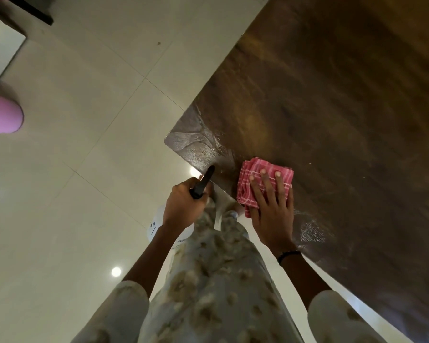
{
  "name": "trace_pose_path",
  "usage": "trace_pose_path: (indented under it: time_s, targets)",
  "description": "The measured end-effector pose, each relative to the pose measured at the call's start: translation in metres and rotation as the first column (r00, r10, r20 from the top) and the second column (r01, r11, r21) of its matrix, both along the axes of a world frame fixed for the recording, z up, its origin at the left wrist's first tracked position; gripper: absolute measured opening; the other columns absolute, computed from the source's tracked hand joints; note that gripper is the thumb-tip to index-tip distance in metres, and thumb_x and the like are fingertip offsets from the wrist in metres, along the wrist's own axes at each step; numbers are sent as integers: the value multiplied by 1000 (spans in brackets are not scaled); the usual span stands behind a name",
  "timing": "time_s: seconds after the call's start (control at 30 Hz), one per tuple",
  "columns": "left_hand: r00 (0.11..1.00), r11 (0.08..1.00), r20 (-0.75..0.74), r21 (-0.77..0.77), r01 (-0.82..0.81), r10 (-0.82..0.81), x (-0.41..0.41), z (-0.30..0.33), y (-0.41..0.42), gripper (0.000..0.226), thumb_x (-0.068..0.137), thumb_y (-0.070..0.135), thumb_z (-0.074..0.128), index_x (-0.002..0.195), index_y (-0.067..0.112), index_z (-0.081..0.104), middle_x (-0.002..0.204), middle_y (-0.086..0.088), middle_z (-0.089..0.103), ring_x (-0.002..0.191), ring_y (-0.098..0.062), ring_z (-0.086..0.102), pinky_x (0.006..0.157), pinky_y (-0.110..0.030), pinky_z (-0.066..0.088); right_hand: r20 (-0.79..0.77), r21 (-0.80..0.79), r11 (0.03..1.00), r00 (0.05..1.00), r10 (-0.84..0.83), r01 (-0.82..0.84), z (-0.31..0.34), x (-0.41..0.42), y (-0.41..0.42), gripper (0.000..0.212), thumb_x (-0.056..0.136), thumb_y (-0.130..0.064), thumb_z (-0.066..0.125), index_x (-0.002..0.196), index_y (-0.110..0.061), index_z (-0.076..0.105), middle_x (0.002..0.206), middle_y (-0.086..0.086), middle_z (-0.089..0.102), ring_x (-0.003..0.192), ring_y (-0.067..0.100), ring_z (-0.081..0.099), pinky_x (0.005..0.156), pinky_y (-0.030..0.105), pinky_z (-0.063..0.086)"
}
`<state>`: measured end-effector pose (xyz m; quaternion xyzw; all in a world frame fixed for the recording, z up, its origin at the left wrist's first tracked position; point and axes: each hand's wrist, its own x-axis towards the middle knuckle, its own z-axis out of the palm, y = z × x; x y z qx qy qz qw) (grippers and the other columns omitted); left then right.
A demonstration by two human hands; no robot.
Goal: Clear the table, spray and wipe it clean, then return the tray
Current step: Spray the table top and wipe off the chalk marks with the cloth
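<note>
The dark wooden table (332, 100) fills the right side of the head view, its near corner streaked with wet spray. A folded pink checked cloth (258, 177) lies on it close to that corner. My right hand (273, 209) presses flat on the cloth with straight fingers. My left hand (183, 206) hangs just off the table's edge and grips a spray bottle; its black nozzle (203, 181) points toward the corner and its white body (159, 229) shows below my wrist. No tray is in view.
Glossy cream floor tiles (84, 144) spread to the left of the table. A pink rounded object (3, 115) sits at the left edge. Dark furniture (22, 11) stands at the top left. My patterned trousers fill the bottom centre.
</note>
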<state>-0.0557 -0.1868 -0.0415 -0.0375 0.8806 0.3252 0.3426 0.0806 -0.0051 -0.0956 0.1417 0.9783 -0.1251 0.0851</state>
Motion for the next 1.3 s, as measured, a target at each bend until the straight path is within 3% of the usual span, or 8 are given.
trace_pose_path:
  time_s: [0.13, 0.37, 0.53, 0.8, 0.93, 1.07, 1.17, 1.3]
  targets:
    - [1000, 999, -25, -47, 3, -4, -18, 2, -1, 30, 63, 41, 49, 71, 14, 59, 60, -10, 59, 56, -29, 56, 52, -30, 41, 12, 11, 1000, 1000, 7, -7, -1, -1, -1, 59, 97, -43, 32, 153, -27, 19, 161, 2, 14, 150, 31, 7, 117, 57, 16]
    - [998, 1000, -50, 6, -30, 31, -43, -1, -16, 2, 76, 11, 61, 77, 13, 62, 68, -16, 62, 59, -33, 53, 58, -40, 46, 12, 29, 999, 1000, 15, -15, 2, -17, -8, 58, 97, -43, 32, 151, -26, 21, 160, 4, 17, 149, 32, 8, 115, 58, 19]
    - [996, 998, -77, 39, -48, 51, -55, 0, -29, 6, 76, 11, 62, 80, 15, 62, 62, -6, 59, 54, -26, 49, 58, -36, 44, -25, 3, 997, 996, 83, -83, 2, -77, -31, 58, 96, -41, 37, 150, -26, 22, 159, 6, 22, 147, 34, 14, 115, 59, 21]
    - [981, 985, -121, 109, -137, 150, -80, 12, -45, 3, 80, 8, 60, 80, 10, 62, 67, -17, 59, 54, -22, 43, 56, -30, 36, -98, -69, 984, 982, 159, -166, 1, -194, -75, 51, 98, -40, 39, 147, -25, 38, 155, 5, 35, 146, 31, 23, 118, 56, 15]
    - [976, 984, -157, 112, -136, 152, -89, 19, -49, 2, 80, 6, 60, 78, 6, 58, 61, -13, 53, 53, -20, 39, 54, -28, 33, -120, -84, 960, 959, 258, -268, -4, -202, -95, 46, 97, -38, 43, 141, -26, 47, 153, 3, 38, 146, 29, 24, 118, 55, 17]
    - [979, 988, -160, 105, -111, 127, -91, 24, -50, 10, 79, 4, 60, 72, 6, 53, 53, -1, 40, 49, -18, 30, 50, -27, 27, -94, -60, 900, 900, 426, -432, -5, -179, -82, 50, 100, -43, 39, 148, -28, 34, 156, 3, 32, 147, 28, 21, 118, 54, 20]
    - [981, 980, -127, 152, -125, 145, -92, 30, -47, 1, 80, 2, 59, 79, 3, 59, 60, -14, 48, 50, -22, 35, 52, -30, 31, -66, -9, 808, 807, 587, -589, -4, -157, -49, 54, 98, -44, 35, 150, -27, 29, 158, 4, 29, 148, 29, 18, 118, 54, 19]
    - [978, 963, -118, 229, -142, 172, -99, 40, -29, 15, 83, 1, 59, 80, 14, 63, 64, -6, 55, 50, -23, 39, 51, -29, 34, -38, 27, 769, 768, 639, -639, 0, -147, 9, 58, 95, -44, 38, 150, -24, 28, 157, 6, 30, 146, 31, 21, 119, 52, 15]
